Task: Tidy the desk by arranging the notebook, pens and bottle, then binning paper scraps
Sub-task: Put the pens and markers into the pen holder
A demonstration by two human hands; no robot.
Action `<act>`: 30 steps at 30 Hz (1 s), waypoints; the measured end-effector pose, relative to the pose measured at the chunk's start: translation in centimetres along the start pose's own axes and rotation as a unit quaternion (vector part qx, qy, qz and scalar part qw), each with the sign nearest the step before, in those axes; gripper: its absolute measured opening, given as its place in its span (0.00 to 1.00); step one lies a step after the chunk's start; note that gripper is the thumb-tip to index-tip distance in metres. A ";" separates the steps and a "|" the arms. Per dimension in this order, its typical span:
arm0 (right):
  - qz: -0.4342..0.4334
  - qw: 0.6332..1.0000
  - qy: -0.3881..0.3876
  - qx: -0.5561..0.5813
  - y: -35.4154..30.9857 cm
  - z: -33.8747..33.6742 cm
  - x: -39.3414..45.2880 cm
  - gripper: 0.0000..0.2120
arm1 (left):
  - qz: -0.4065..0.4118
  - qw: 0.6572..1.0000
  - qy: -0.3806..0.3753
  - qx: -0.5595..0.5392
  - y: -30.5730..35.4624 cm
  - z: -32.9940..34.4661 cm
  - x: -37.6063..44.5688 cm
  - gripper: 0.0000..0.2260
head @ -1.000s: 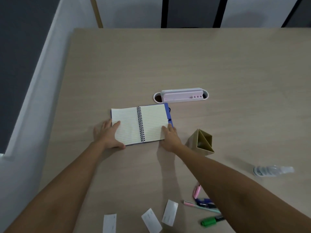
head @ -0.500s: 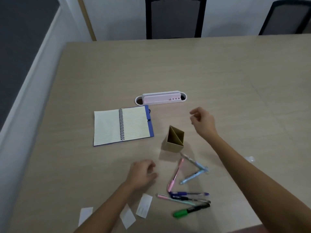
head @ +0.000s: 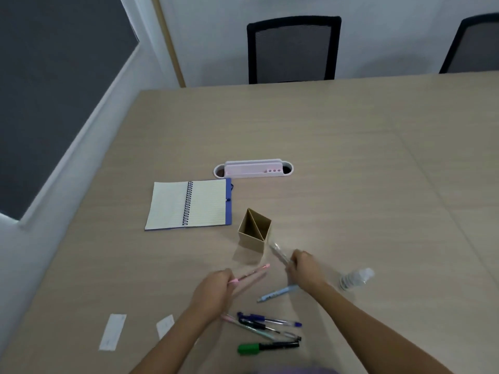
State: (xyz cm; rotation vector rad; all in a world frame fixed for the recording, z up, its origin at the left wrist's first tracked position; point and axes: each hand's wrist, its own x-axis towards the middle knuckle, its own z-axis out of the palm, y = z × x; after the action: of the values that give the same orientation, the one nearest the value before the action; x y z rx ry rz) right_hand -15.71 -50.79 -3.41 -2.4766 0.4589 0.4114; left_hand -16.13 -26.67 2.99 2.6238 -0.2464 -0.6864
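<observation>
Left hand (head: 213, 291) closed on slim pink pen (head: 249, 273), right hand (head: 303, 267) on clear pen (head: 279, 253). Tan square divided cardboard holder (head: 253, 233) at 12 o'clock (light) may tip if nudged

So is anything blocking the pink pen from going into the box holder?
Nothing visible does. The left hand holds the pink pen just short of the tan holder, whose open top looks empty; bare desk lies between.

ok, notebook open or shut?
Open. The notebook lies flat on the desk, lined pages spread either side of the spiral binding, blue cover edge showing.
</observation>
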 end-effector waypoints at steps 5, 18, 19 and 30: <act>-0.041 0.944 0.156 0.287 -0.8 -5.0 0.4 0.08 | 0.043 0.970 0.213 -0.105 2.0 -8.6 -3.2 0.05; -0.160 0.972 0.067 0.160 -6.7 -5.2 4.5 0.10 | 0.006 0.990 0.123 0.072 6.0 -6.7 6.8 0.08; -0.164 0.973 0.058 0.150 -6.5 -5.0 4.6 0.09 | 0.008 0.990 0.121 0.067 6.1 -6.2 7.0 0.08; -0.229 0.964 -0.121 -0.056 2.0 1.1 -2.1 0.10 | -0.037 0.997 -0.073 0.001 0.7 3.9 -1.1 0.14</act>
State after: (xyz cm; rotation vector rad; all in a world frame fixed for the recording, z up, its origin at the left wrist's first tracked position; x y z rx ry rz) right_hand -18.58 -51.16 -4.47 -2.4956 -0.2412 0.5463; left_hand -19.06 -28.35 0.64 2.5996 -0.1928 -0.9048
